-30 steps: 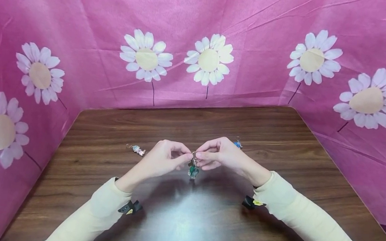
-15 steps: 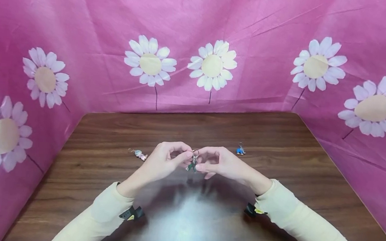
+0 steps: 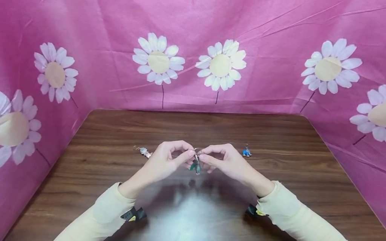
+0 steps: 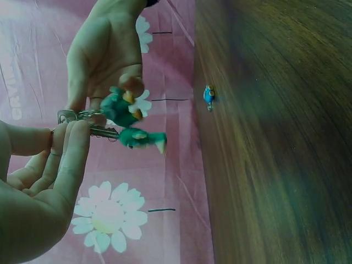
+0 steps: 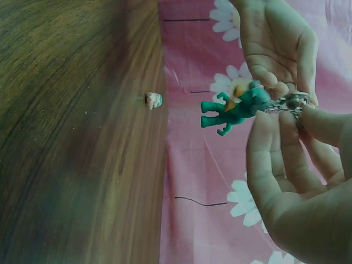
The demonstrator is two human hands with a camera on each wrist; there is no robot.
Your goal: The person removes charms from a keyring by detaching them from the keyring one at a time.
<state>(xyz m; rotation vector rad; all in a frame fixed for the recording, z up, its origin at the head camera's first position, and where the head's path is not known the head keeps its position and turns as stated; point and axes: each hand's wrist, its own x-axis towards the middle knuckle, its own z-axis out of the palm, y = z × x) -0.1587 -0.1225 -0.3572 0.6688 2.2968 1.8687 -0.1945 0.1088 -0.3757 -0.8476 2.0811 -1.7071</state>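
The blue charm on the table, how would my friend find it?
Start at the brown wooden table with pink flower cloth around it. Look just past the right hand: the blue charm lies there alone. The other loose one, the pink charm, lies beside the left hand.

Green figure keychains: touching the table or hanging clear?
Apart. The left wrist view shows the green figures hanging from the key ring pinched by the left hand and right hand, with pink backdrop visible between them and the table.

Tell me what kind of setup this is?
Likely a staged tabletop recording booth, not a lived-in room: a dark wood table walled on three sides by pink daisy-print cloth, with only small figure keychains out between the hands.
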